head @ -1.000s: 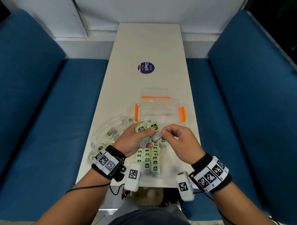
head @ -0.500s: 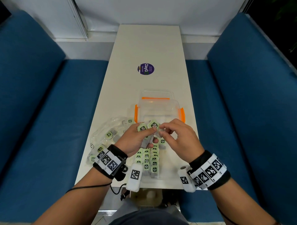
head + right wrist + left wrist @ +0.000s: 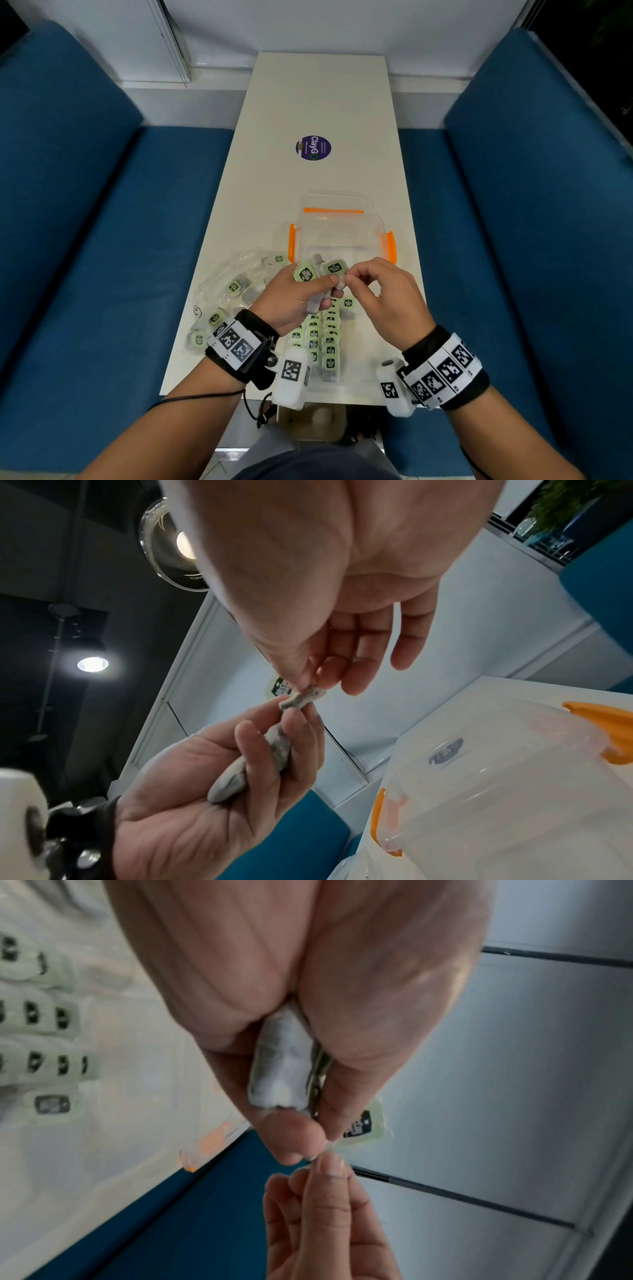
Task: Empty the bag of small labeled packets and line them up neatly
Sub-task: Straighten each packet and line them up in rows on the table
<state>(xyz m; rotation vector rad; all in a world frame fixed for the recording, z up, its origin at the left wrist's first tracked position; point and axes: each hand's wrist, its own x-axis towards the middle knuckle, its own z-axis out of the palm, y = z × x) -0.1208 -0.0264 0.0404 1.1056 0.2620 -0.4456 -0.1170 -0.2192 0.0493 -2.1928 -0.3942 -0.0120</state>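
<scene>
My left hand [image 3: 301, 301] grips a small bunch of packets [image 3: 320, 272], their green labels fanned out above the thumb and grey ends in the palm [image 3: 253, 761]. The right hand [image 3: 373, 294] pinches one packet [image 3: 303, 699] of the bunch between thumb and forefinger, right at the left fingertips [image 3: 308, 1139]. Both hands hover above the table [image 3: 318, 102]. Below them lie lined-up rows of green packets [image 3: 323, 342] near the front edge. The clear plastic bag [image 3: 236, 284] lies to the left with several packets still inside.
A clear plastic box [image 3: 342, 236] with orange clips stands just beyond the hands, its lid behind it. A purple round sticker [image 3: 313, 148] sits mid-table. Blue benches [image 3: 102, 240] flank the narrow table on both sides.
The right hand has moved up and left to meet the left hand and now pinches a packet from the bunch. The left hand has risen slightly with its bunch.
</scene>
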